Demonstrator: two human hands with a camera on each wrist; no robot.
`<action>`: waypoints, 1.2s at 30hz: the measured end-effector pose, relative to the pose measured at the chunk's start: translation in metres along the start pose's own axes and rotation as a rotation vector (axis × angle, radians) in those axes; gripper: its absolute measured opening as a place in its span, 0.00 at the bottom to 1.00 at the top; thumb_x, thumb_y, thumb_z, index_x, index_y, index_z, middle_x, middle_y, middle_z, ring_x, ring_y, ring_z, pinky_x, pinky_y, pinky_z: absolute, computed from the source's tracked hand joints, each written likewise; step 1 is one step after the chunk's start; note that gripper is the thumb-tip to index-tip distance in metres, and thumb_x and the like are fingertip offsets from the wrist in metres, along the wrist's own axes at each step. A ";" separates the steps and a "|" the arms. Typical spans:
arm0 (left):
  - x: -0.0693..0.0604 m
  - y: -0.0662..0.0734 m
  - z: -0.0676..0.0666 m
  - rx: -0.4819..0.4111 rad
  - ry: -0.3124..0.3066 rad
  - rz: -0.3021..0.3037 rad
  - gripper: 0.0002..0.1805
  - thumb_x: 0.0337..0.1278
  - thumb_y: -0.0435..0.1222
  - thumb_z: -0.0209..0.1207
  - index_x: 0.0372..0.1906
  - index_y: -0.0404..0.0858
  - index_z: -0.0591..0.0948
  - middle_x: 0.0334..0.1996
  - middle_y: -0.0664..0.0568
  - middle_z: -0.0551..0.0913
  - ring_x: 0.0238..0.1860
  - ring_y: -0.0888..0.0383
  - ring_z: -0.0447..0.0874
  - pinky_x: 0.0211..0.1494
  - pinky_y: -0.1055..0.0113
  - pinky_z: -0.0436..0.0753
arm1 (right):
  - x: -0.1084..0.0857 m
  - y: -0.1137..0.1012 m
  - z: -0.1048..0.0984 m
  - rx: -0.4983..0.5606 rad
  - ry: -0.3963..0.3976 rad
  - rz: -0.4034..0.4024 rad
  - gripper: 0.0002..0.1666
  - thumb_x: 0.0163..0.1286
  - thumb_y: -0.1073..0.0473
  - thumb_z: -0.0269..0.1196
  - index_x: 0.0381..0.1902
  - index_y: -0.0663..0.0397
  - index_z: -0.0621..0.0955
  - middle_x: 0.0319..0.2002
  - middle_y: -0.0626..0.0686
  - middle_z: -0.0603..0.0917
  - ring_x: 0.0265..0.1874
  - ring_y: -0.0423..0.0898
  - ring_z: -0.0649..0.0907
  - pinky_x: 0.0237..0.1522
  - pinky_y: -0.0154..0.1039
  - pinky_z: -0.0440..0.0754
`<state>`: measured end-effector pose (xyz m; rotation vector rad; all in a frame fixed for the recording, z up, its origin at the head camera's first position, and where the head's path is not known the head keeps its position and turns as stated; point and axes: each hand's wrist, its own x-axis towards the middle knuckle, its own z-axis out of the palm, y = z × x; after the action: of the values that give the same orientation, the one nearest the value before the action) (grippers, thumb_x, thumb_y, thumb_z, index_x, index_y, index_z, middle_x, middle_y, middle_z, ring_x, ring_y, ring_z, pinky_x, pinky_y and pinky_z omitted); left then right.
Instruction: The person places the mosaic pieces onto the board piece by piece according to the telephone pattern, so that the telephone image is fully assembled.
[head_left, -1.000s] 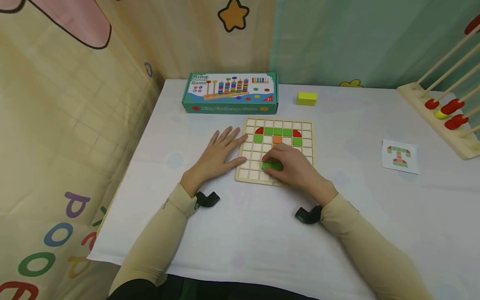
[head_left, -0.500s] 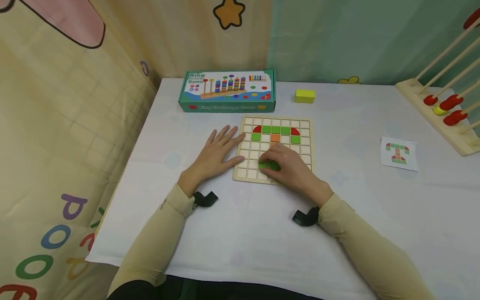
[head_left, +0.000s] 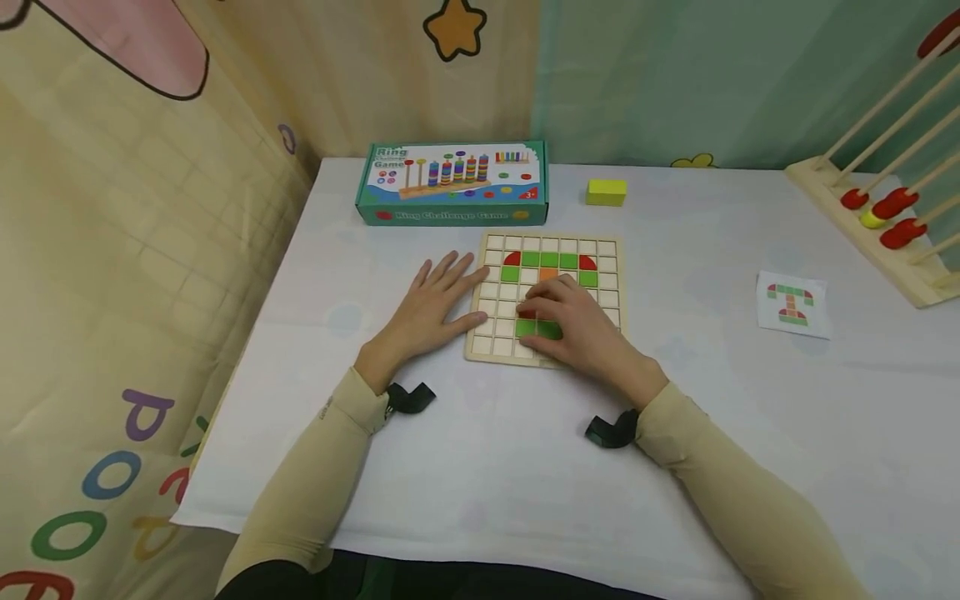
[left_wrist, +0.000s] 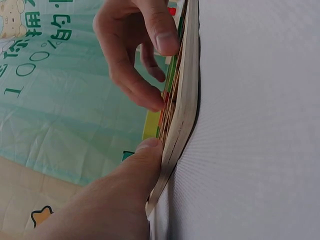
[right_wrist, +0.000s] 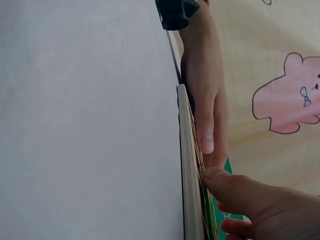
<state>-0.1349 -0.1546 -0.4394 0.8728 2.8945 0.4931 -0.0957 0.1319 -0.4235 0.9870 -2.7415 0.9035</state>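
Note:
A wooden grid board (head_left: 495, 362) lies on the white table, with red, green and orange pieces set in its cells. My left hand (head_left: 423, 317) lies flat with fingers spread, its thumb and a fingertip on the board's left edge. Over the lower middle of the board is my right hand (head_left: 581, 321), fingers loosely bent. Its thumb touches the board just below two green squares (head_left: 537, 329); its fingertips rest by a partly covered red piece (head_left: 528, 315). An orange square (head_left: 549, 273) shows above this hand. The cells beneath the palm are hidden.
A green-edged Ring Challenge Game box (head_left: 452, 185) stands behind the board, beside a yellow block (head_left: 606, 192). To the right lie a pattern card (head_left: 792, 304) and a wooden peg rack (head_left: 870, 233) with several red rings and a yellow one.
My right hand's fingers have lifted and shifted slightly up the board, uncovering more of the green squares and some red. The left hand keeps its place. The whole view has shifted slightly.

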 end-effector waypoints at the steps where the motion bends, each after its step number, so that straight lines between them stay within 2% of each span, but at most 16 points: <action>1: 0.000 0.000 0.000 -0.002 0.000 -0.002 0.42 0.75 0.62 0.53 0.86 0.54 0.57 0.87 0.51 0.50 0.88 0.48 0.38 0.88 0.45 0.35 | -0.002 0.000 -0.001 0.003 0.010 0.017 0.26 0.65 0.50 0.78 0.57 0.54 0.87 0.58 0.56 0.83 0.60 0.55 0.77 0.64 0.54 0.79; 7: -0.001 0.002 0.001 0.003 -0.002 -0.005 0.43 0.74 0.62 0.53 0.86 0.54 0.56 0.87 0.51 0.50 0.88 0.48 0.38 0.88 0.45 0.35 | -0.027 0.003 -0.012 -0.013 0.131 0.191 0.28 0.64 0.54 0.78 0.58 0.59 0.84 0.53 0.57 0.83 0.54 0.54 0.79 0.57 0.52 0.82; 11: -0.001 0.001 0.000 0.013 0.001 -0.002 0.43 0.74 0.62 0.53 0.86 0.55 0.56 0.87 0.51 0.49 0.88 0.48 0.38 0.88 0.45 0.34 | -0.042 0.007 -0.016 0.013 0.176 0.286 0.26 0.63 0.56 0.79 0.56 0.59 0.85 0.52 0.56 0.85 0.55 0.55 0.79 0.58 0.54 0.80; 14: -0.001 0.000 0.000 0.009 0.013 0.001 0.43 0.74 0.62 0.54 0.86 0.54 0.57 0.87 0.51 0.50 0.88 0.48 0.38 0.88 0.45 0.35 | -0.047 0.009 -0.015 0.053 0.190 0.260 0.25 0.62 0.58 0.79 0.55 0.59 0.86 0.52 0.57 0.85 0.56 0.56 0.79 0.58 0.56 0.78; 18: -0.005 0.000 0.005 -0.004 0.008 -0.001 0.43 0.74 0.61 0.55 0.85 0.53 0.57 0.87 0.50 0.50 0.88 0.47 0.39 0.88 0.44 0.35 | -0.053 0.010 -0.006 0.059 0.189 0.188 0.22 0.61 0.59 0.80 0.52 0.58 0.88 0.50 0.55 0.85 0.55 0.54 0.79 0.58 0.54 0.80; 22: -0.010 0.000 0.013 -0.007 -0.012 -0.014 0.43 0.73 0.62 0.55 0.86 0.54 0.57 0.87 0.51 0.49 0.88 0.47 0.38 0.87 0.43 0.35 | -0.059 0.009 0.002 0.039 0.186 0.142 0.18 0.60 0.61 0.80 0.47 0.56 0.89 0.46 0.52 0.86 0.50 0.50 0.80 0.52 0.48 0.83; 25: -0.011 0.000 0.018 -0.005 -0.001 -0.019 0.43 0.73 0.63 0.54 0.85 0.54 0.57 0.87 0.52 0.49 0.88 0.48 0.38 0.88 0.44 0.35 | -0.062 0.009 0.004 0.031 0.196 0.120 0.16 0.60 0.62 0.80 0.46 0.55 0.89 0.45 0.51 0.86 0.47 0.47 0.81 0.48 0.45 0.83; 32: -0.009 0.002 0.022 -0.008 0.013 -0.005 0.43 0.73 0.63 0.54 0.85 0.54 0.58 0.87 0.51 0.50 0.88 0.48 0.38 0.88 0.44 0.35 | -0.068 0.009 0.005 0.024 0.214 0.107 0.17 0.60 0.61 0.80 0.47 0.55 0.89 0.46 0.50 0.85 0.47 0.46 0.81 0.49 0.43 0.83; 36: -0.013 0.004 0.024 -0.015 0.005 -0.009 0.42 0.73 0.62 0.55 0.85 0.54 0.59 0.87 0.51 0.50 0.88 0.48 0.39 0.88 0.44 0.35 | -0.072 0.010 0.004 0.028 0.230 0.142 0.16 0.62 0.60 0.79 0.47 0.55 0.89 0.45 0.51 0.86 0.46 0.46 0.82 0.48 0.43 0.83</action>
<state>-0.1176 -0.1516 -0.4612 0.8569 2.8939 0.5169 -0.0446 0.1760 -0.4514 0.6512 -2.6349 1.0094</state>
